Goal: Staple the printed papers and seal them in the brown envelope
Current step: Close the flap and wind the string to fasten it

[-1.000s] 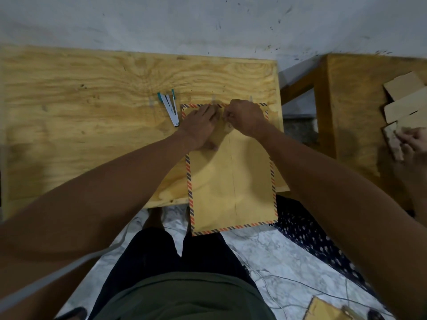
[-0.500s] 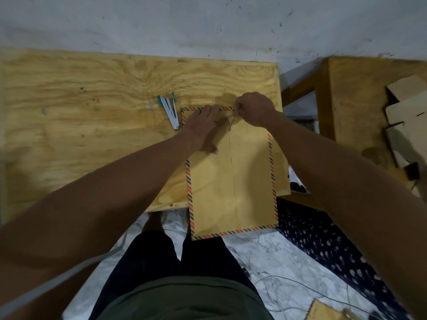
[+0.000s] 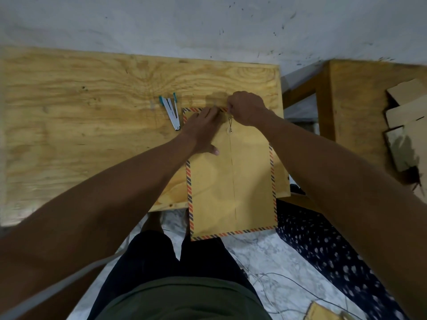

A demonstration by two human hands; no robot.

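Your brown envelope (image 3: pixel 231 181) lies flat near the right edge of the plywood tabletop (image 3: pixel 92 135), its striped-bordered lower end overhanging the near edge above your legs. Your left hand (image 3: pixel 203 128) rests palm-down, fingers extended, on the envelope's upper left part, pressing it to the tabletop. Your right hand (image 3: pixel 247 108) is curled closed at the envelope's top edge, fingertips pinched on the string (image 3: pixel 230 122) of the closure; the string runs down to the round button (image 3: pixel 229 130) on the envelope's centre seam. The printed papers are not visible. The stapler (image 3: pixel 172 113), hinged open in a narrow V, lies on the tabletop just beside the envelope's top left corner, apart from both hands.
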